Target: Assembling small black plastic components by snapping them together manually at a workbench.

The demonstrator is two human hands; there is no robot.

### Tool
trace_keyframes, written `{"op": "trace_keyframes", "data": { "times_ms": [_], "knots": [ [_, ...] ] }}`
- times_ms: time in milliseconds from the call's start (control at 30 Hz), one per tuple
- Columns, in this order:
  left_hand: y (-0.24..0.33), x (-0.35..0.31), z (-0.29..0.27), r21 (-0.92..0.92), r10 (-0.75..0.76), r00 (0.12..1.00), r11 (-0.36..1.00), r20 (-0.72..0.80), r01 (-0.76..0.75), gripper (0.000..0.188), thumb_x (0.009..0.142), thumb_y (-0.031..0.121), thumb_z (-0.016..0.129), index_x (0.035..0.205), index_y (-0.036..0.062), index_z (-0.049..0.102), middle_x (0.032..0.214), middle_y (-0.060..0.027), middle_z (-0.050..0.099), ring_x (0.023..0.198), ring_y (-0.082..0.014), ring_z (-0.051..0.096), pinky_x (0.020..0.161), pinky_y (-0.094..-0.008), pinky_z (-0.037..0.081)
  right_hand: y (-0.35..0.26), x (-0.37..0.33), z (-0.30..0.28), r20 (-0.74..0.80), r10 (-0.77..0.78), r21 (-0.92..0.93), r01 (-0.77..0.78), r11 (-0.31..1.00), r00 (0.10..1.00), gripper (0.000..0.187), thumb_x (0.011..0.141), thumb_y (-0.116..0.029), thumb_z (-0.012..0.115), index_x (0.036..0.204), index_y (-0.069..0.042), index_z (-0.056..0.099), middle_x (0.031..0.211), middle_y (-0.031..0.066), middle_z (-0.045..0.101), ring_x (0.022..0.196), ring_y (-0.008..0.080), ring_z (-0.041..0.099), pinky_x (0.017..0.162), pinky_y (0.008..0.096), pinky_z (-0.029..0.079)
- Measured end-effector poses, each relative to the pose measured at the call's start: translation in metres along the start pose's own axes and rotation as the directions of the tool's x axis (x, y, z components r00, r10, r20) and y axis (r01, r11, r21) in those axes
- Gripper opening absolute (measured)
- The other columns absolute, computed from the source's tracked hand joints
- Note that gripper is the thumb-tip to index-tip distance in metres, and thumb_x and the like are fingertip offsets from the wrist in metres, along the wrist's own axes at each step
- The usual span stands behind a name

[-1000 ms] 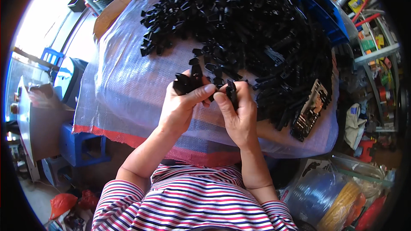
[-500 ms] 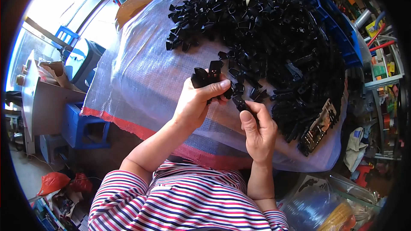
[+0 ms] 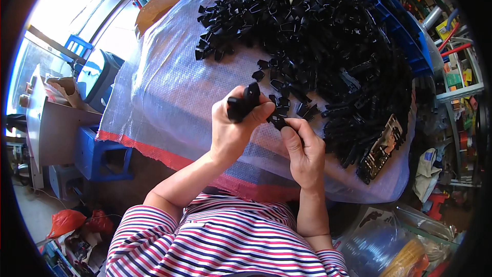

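Note:
My left hand is closed around black plastic pieces that stick up above its fingers; how many it holds I cannot tell. Thumb and forefinger of my right hand pinch a small black plastic piece, whose far end meets the fingertips of my left hand. Both hands are over the near part of a white woven sheet. Just beyond them, a few loose black pieces lie beside a large heap of black plastic parts.
A blue crate borders the heap at the far right. Near the sheet's right edge lies a flat black-and-gold panel. Blue stools and a pale table stand left. Crowded shelving lines the right side.
My left hand has turned, tilting its black pieces to a different angle. My right hand has shifted slightly left and up, bringing its piece to the left fingertips.

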State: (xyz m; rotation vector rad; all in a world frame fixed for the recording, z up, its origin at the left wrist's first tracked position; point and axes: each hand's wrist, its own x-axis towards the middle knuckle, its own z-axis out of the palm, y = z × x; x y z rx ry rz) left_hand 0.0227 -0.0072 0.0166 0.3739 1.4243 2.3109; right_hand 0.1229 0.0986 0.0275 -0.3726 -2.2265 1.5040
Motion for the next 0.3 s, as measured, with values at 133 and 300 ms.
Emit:
{"op": "trace_keyframes", "data": {
  "times_ms": [133, 300],
  "knots": [
    [-0.003, -0.012, 0.002, 0.301, 0.169, 0.985, 0.942, -0.043, -0.149, 0.013, 0.076, 0.006, 0.068, 0.081, 0.0007, 0.058, 0.068, 0.0, 0.057, 0.06, -0.0048, 0.049, 0.055, -0.0197, 0.042, -0.004, 0.0, 0.01, 0.019, 0.075, 0.057, -0.076, 0.996, 0.997, 0.023, 0.09, -0.023, 0.054, 0.09, -0.001, 0.056, 0.066, -0.0013, 0.05, 0.06, 0.0048, 0.042, 0.052, 0.0191, 0.035],
    [0.0, -0.013, 0.001, 0.175, 0.099, 0.994, 0.981, -0.056, -0.088, 0.014, 0.077, 0.008, 0.068, 0.085, 0.0022, 0.058, 0.069, -0.0025, 0.058, 0.064, -0.0077, 0.052, 0.06, -0.0223, 0.046, 0.002, 0.0, 0.024, -0.003, 0.034, 0.068, -0.034, 0.997, 0.999, 0.021, 0.09, -0.025, 0.055, 0.092, -0.004, 0.054, 0.069, 0.0011, 0.053, 0.06, 0.0051, 0.043, 0.053, 0.0196, 0.036]
  ]
}}
